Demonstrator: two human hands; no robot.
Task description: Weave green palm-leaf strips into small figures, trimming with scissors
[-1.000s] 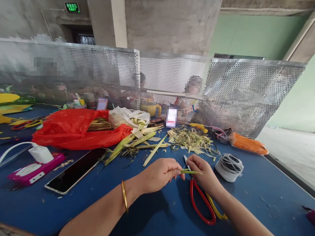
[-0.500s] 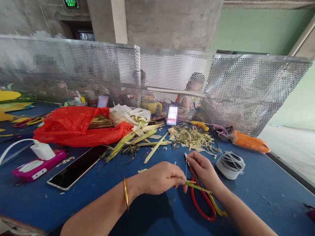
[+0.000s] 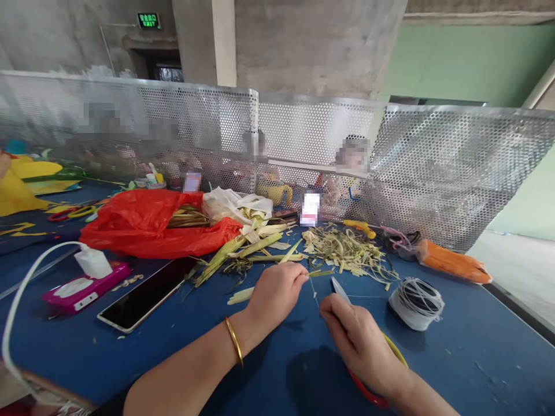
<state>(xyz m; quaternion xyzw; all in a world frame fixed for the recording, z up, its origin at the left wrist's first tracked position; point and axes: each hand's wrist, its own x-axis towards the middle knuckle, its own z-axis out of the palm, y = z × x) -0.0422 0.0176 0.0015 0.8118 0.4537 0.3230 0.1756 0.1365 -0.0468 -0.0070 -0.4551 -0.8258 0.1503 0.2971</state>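
My left hand [image 3: 277,292], with a gold bangle on its wrist, pinches one end of a thin green leaf strip [image 3: 321,273] above the blue table [image 3: 269,370]. My right hand [image 3: 355,341] is closed in a pinch on a fine white thread [image 3: 314,293] that runs up to the left fingertips. More thread leads off towards a spool of white thread [image 3: 416,301] on the right. Scissors with red and yellow handles [image 3: 339,289] lie under my right hand, their blade pointing away from me.
A heap of leaf trimmings [image 3: 347,251], longer leaf strips [image 3: 243,251] and a red plastic bag [image 3: 147,222] lie further back. A phone [image 3: 145,294], a pink case with a white charger [image 3: 84,283] and an orange knife [image 3: 451,261] are around. A perforated metal screen [image 3: 433,167] closes the far side, with people behind it.
My left hand lifted the leaf strip up and away from me. My right hand drew back towards me, stretching the thread between the two hands. The view shifted slightly left.
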